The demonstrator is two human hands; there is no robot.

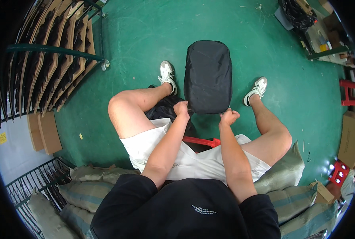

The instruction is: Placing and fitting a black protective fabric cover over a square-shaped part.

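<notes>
A smooth black fabric cover point(208, 75), stretched into an upright rectangle with rounded corners, sits in front of me between my feet. What fills it is hidden. My left hand point(181, 108) is closed at its near left corner, the fingers curled on the edge. At the near right corner, my right hand point(229, 116) pinches the same edge. Crumpled black fabric point(165, 108) lies beside my left leg, partly under my left forearm. Below my hands, part of a red plastic stool point(203, 141) shows between my thighs.
A wheeled green rack point(50, 48) holding brown boards with black pieces stands at the left. Cardboard point(48, 131) leans against the wall there. Stuffed woven sacks point(88, 195) lie behind me on both sides. Red stools point(338, 173) and a cluttered shelf point(328, 51) line the right.
</notes>
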